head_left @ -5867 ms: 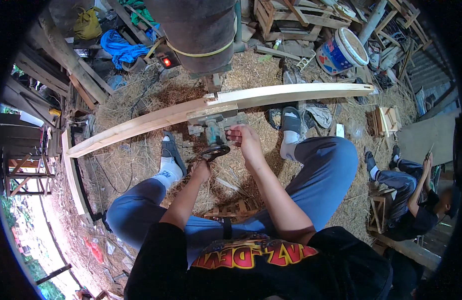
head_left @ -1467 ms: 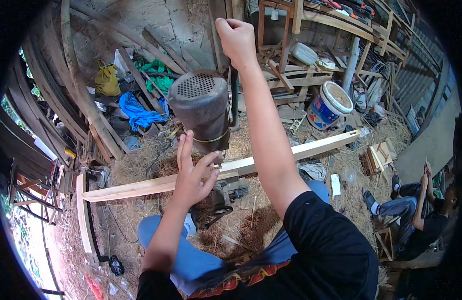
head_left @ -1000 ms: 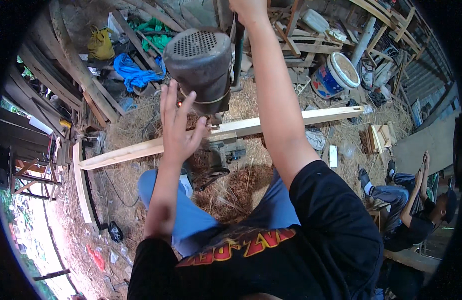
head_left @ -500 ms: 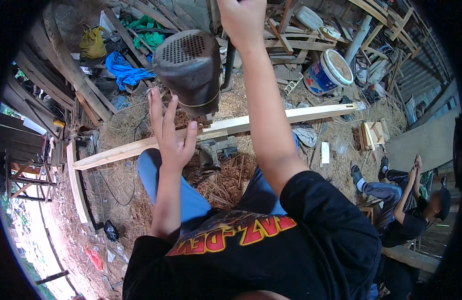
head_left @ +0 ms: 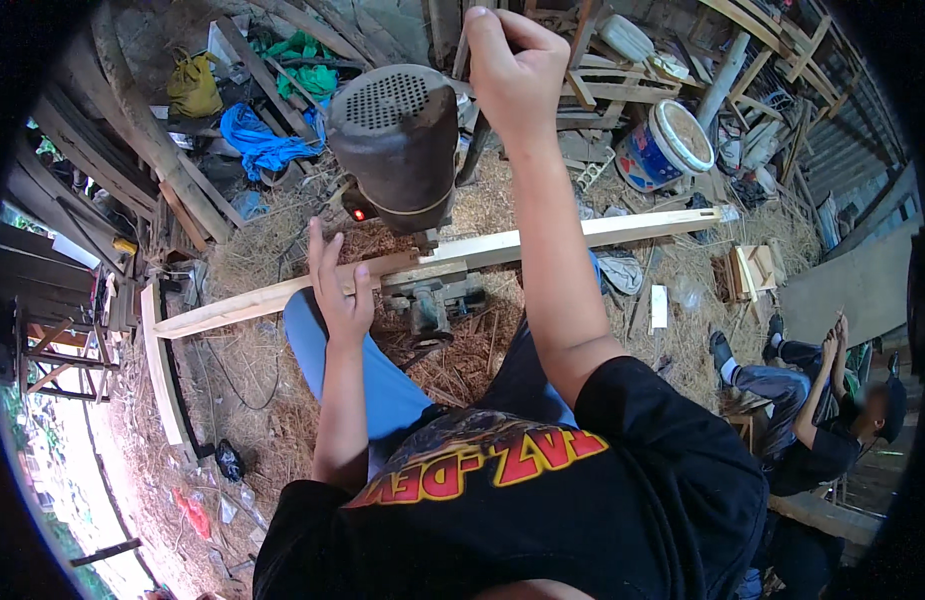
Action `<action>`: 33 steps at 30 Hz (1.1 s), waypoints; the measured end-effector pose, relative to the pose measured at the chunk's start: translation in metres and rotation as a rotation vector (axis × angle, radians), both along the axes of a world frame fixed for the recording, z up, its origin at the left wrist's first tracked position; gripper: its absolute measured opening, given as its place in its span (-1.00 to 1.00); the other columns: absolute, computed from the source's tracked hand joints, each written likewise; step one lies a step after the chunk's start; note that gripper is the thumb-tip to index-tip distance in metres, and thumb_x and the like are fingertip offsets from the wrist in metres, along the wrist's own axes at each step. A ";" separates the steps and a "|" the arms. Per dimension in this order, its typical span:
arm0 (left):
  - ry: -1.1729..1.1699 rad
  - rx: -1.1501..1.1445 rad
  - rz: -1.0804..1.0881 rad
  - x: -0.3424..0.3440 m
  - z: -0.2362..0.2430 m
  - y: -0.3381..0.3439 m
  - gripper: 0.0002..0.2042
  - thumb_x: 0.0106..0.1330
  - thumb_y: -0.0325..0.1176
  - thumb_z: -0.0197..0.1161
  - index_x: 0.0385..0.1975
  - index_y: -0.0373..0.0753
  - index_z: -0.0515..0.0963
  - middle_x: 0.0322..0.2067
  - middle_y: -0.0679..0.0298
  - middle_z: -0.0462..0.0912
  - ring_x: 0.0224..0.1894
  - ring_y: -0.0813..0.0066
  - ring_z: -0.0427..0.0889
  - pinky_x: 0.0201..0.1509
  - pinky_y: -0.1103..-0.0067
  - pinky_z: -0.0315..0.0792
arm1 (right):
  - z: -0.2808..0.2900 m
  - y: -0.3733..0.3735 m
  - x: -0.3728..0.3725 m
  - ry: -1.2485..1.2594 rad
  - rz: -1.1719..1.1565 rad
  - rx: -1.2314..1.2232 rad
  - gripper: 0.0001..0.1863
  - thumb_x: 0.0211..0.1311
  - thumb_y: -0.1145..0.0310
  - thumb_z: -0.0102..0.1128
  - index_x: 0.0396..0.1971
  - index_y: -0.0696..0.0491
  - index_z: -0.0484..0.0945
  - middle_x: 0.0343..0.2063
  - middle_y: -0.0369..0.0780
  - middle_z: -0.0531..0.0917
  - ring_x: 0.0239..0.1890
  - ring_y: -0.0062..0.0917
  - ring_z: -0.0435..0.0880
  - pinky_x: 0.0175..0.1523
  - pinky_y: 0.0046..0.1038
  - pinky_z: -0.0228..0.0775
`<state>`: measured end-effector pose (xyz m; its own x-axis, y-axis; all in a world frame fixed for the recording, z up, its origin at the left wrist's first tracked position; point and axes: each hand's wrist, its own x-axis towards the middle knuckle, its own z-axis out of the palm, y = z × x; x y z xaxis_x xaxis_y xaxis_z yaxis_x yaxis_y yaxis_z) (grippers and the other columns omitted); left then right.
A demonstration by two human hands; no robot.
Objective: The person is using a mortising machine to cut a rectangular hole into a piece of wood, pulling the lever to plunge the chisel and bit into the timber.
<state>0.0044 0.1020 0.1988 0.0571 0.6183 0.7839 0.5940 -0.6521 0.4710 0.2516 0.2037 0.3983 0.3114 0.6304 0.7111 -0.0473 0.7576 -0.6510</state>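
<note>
Dark motor housing [head_left: 392, 150] as landmark. The pale timber beam [head_left: 482, 247] passes just on the wearer's side of the housing's lower end, its long axis running left to right, slightly oblique, with the right end angled away from the wearer. A clamp [head_left: 427, 312] lies on the same side of the housing, nearer the wearer than the beam. The left hand [head_left: 340, 300], to the housing's near left, is the nearer to the beam: its grip is open, fingers spread, overlapping the timber in view; contact cannot be told. The right hand [head_left: 522, 75], to the housing's upper right, is curled into a fist; whether its grip encloses a lever is hidden.
</note>
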 end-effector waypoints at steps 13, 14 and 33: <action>-0.130 -0.103 0.048 0.013 -0.010 -0.018 -0.60 0.53 -0.28 0.06 0.29 -0.28 0.39 0.51 -0.08 0.17 0.56 -0.04 0.11 0.59 0.16 -0.04 | -0.010 -0.013 0.001 -0.023 -0.004 0.124 -0.61 0.43 0.38 0.24 -0.66 0.18 0.51 -0.74 -0.48 0.44 -0.68 -0.86 0.31 -0.59 -0.61 -0.01; -0.119 -0.104 0.056 0.014 -0.010 -0.021 -0.61 0.52 -0.30 0.08 0.27 -0.29 0.41 0.51 -0.10 0.17 0.55 -0.05 0.13 0.58 0.15 0.00 | -0.010 -0.012 0.001 -0.014 -0.009 0.125 -0.60 0.43 0.38 0.24 -0.66 0.17 0.51 -0.75 -0.48 0.43 -0.69 -0.86 0.30 -0.59 -0.61 -0.01; -0.084 -0.140 0.034 0.020 -0.005 -0.037 -0.69 0.50 -0.32 0.09 0.12 -0.36 0.50 0.48 -0.09 0.24 0.52 -0.07 0.20 0.56 0.16 0.07 | -0.044 0.035 0.009 0.120 0.234 0.114 -0.68 0.57 0.18 0.08 -0.24 0.16 0.57 -0.48 -0.34 0.60 -0.46 -0.76 0.46 -0.40 -0.57 0.20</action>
<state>0.0239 0.0651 0.1942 -0.0277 0.7222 0.6911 0.5690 -0.5570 0.6049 0.2607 0.2390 0.3546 0.2535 0.6127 0.7486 -0.3009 0.7854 -0.5409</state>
